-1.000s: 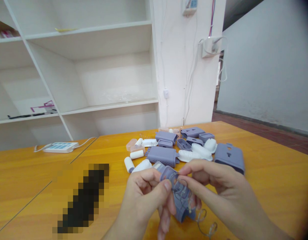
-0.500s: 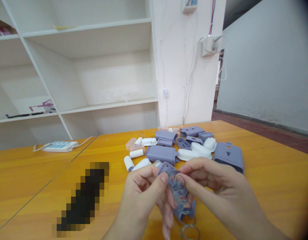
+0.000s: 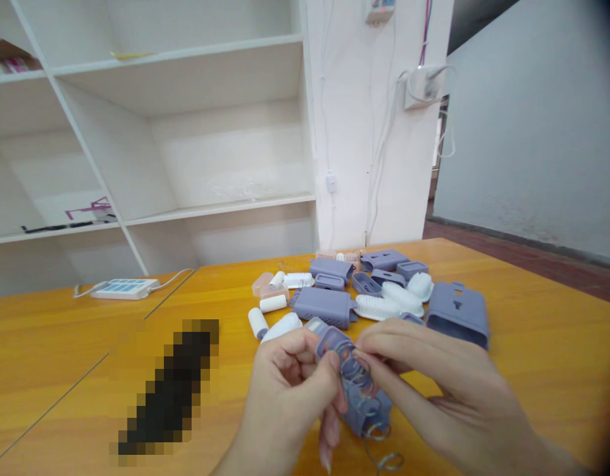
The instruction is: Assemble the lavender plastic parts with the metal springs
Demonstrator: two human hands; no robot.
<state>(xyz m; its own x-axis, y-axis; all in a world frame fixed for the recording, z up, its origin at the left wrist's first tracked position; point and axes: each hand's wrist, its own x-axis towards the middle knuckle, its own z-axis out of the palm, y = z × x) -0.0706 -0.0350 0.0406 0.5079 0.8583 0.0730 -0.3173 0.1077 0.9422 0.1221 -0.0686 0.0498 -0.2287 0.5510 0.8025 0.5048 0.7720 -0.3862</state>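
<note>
My left hand (image 3: 289, 390) grips a lavender plastic case (image 3: 367, 406) from its left side, thumb pressed near its top. My right hand (image 3: 436, 390) pinches a thin, clear coiled cord (image 3: 357, 373) that lies against the case; its loops trail down to the table at the lower edge. Both hands meet just above the orange wooden table (image 3: 533, 357), close to me.
Behind my hands lies a cluster of lavender cases (image 3: 324, 307), white brush heads (image 3: 391, 301) and small white rollers (image 3: 258, 322). A larger lavender shell (image 3: 458, 312) sits to the right. A white power strip (image 3: 123, 289) lies far left, white shelving (image 3: 186, 132) behind.
The coiled cord has been drawn tighter against the case, with less of it hanging below. Both hands shifted slightly down and right.
</note>
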